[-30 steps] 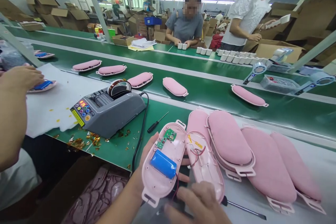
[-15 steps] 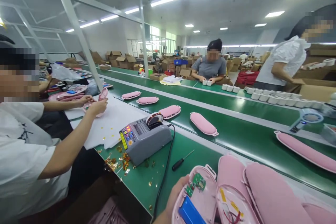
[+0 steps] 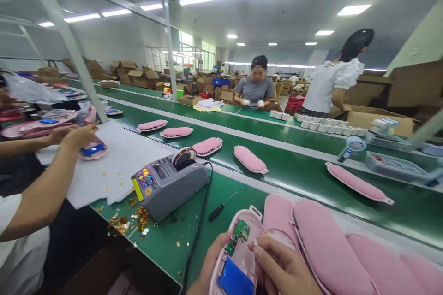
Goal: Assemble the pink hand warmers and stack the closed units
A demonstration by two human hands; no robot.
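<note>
My left hand (image 3: 209, 267) cups the underside of an open pink shell half (image 3: 242, 221) at the bottom edge. Inside the shell sit a green circuit board (image 3: 238, 234) and a blue battery (image 3: 233, 281). My right hand (image 3: 284, 267) rests on the shell's right rim with fingers curled, pinching something small and white I cannot make out. A row of pink padded shells (image 3: 328, 249) leans stacked just right of my hands.
A grey tape dispenser (image 3: 169, 183) with a black cord stands left of the shell, a black screwdriver (image 3: 221, 207) beside it. Pink shells (image 3: 249, 159) ride the green conveyor (image 3: 297, 170). A co-worker's arm (image 3: 44, 184) reaches over white foam at left. Two people work across the belt.
The view tilted up and has dropped partway back. My right hand, out of view half a second ago, now lies on the shell's right rim.
</note>
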